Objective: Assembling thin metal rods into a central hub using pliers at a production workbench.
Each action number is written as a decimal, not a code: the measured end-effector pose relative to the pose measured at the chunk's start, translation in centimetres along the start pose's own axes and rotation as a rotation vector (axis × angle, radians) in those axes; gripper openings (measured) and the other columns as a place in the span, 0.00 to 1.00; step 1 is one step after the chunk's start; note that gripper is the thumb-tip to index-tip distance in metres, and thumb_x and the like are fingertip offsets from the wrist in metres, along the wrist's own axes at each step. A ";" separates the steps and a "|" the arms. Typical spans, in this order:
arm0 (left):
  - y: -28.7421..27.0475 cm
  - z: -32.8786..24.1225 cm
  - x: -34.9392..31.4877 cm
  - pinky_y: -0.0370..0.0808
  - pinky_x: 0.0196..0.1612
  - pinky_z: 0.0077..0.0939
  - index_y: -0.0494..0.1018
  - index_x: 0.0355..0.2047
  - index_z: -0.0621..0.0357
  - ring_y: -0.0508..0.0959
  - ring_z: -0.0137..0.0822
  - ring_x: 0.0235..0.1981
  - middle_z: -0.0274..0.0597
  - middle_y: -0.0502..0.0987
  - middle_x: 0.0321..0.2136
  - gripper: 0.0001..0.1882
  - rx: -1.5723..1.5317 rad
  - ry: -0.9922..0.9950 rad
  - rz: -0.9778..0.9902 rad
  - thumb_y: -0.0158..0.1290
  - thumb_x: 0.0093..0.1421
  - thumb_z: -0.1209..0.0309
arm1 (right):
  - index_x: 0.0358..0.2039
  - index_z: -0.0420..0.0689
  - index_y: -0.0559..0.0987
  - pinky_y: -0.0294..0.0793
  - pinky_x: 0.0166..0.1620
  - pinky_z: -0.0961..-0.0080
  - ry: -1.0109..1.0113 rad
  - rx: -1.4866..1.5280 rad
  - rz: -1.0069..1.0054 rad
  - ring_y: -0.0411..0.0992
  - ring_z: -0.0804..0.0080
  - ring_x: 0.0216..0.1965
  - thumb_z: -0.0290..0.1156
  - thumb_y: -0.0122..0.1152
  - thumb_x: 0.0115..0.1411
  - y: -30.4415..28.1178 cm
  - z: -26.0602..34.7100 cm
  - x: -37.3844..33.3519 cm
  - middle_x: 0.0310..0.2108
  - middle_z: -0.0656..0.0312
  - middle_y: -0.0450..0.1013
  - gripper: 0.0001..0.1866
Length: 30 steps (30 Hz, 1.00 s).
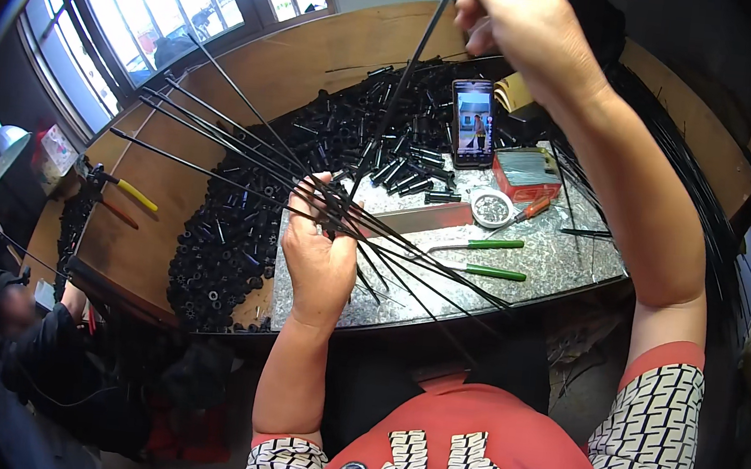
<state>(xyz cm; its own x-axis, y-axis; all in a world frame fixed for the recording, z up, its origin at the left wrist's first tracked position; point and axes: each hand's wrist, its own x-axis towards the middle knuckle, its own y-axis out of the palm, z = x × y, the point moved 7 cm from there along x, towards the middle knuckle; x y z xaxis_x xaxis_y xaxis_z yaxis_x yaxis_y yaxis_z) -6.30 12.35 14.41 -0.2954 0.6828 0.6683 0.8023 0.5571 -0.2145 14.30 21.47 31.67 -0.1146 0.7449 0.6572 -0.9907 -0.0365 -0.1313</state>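
Observation:
Several thin black rods (218, 166) fan out from my left hand (318, 260), which is closed around their crossing point above the front of the table. Some of their ends point to the upper left, others to the lower right. A thicker, straight black rod (400, 91) rises steeply from the bundle toward the top of the view. My right hand (530, 31) is raised high at the top edge, its fingers bent and closed at the upper end of that rod. The exact grip there is partly cut off by the frame.
Heaps of black tubular parts (220, 236) cover the table's left and back. On the speckled slab (565, 264) are green-handled pliers (493, 244), a white dish (492, 208), an orange-handled screwdriver (534, 207), a red box (525, 177) and a phone (472, 121). Another person (60, 357) sits left.

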 end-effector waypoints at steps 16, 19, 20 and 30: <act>0.9 -1.4 -1.6 0.70 0.51 0.25 0.65 0.50 0.71 0.73 0.31 0.46 0.44 0.73 0.44 0.17 -0.343 0.000 0.169 0.46 0.60 0.84 | 0.43 0.41 0.72 0.73 0.38 0.63 -0.338 -0.027 0.407 0.72 0.53 0.35 0.24 0.56 0.57 7.9 -3.8 -13.7 0.35 0.52 0.68 0.13; 1.8 -1.4 -1.9 0.71 0.47 0.24 0.66 0.48 0.70 0.74 0.29 0.41 0.42 0.73 0.41 0.15 -0.363 -0.003 0.228 0.46 0.60 0.84 | 0.47 0.39 0.70 0.71 0.38 0.65 -0.369 -0.012 0.427 0.69 0.55 0.35 0.24 0.56 0.57 7.1 -4.3 -14.8 0.34 0.52 0.65 0.17; 1.9 -1.2 -2.0 0.72 0.46 0.23 0.66 0.48 0.69 0.74 0.28 0.39 0.42 0.73 0.40 0.15 -0.404 -0.028 0.236 0.46 0.60 0.84 | 0.46 0.39 0.70 0.71 0.39 0.63 -0.337 0.042 0.427 0.69 0.53 0.36 0.25 0.56 0.57 6.5 -4.5 -15.2 0.35 0.51 0.65 0.16; 2.1 -0.8 -1.1 0.73 0.46 0.26 0.64 0.46 0.68 0.72 0.25 0.32 0.35 0.71 0.28 0.14 -0.417 -0.114 0.148 0.46 0.59 0.85 | 0.57 0.36 0.62 0.71 0.45 0.65 -0.051 -0.090 0.593 0.71 0.55 0.42 0.42 0.63 0.56 2.5 -9.2 -18.9 0.41 0.49 0.69 0.35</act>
<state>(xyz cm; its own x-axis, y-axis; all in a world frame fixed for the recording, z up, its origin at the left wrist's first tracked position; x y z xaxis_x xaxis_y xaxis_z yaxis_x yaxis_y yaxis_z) -3.89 12.42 13.82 -0.1986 0.8014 0.5642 0.9735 0.2281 0.0187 14.68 13.40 12.06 -0.6512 0.5818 0.4874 -0.7470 -0.3778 -0.5471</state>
